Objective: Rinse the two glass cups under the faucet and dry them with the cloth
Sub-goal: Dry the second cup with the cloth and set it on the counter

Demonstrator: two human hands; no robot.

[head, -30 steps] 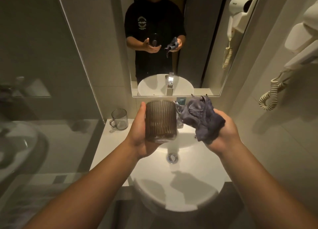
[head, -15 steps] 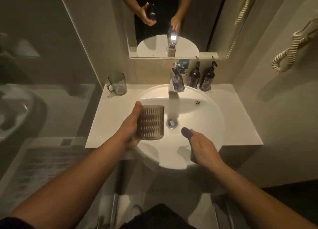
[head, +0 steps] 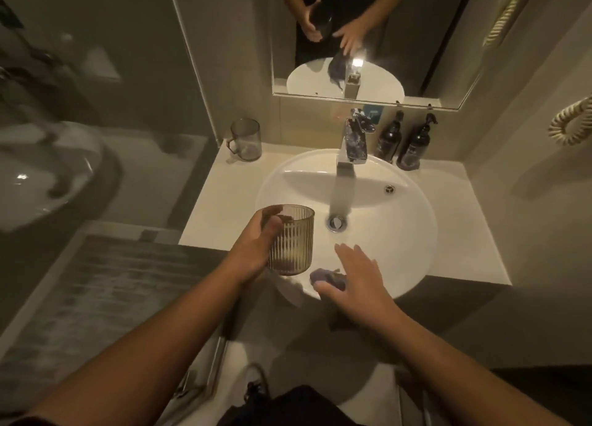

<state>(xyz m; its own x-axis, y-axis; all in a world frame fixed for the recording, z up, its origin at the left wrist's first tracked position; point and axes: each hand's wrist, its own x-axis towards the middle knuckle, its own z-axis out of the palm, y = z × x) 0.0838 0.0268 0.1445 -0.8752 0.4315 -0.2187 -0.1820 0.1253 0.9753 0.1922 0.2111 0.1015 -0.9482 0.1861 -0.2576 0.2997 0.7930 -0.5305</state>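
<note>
My left hand grips a ribbed, smoky glass cup, upright, over the left part of the white basin. The dark grey cloth lies draped over the basin's front rim, part of it hanging down the front. My right hand hovers flat over it with fingers spread and the thumb touching the cloth. A second clear glass cup with a handle stands on the counter's far left corner. The chrome faucet rises at the back of the basin; I see no water running.
Two dark pump bottles stand right of the faucet. The drain sits mid-basin. A mirror hangs above, a coiled cord on the right wall. White counter surrounds the basin.
Both hands dropped from chest height toward the basin. My right hand laid the bunched cloth on the front rim and spread its fingers. The left hand kept the ribbed cup.
</note>
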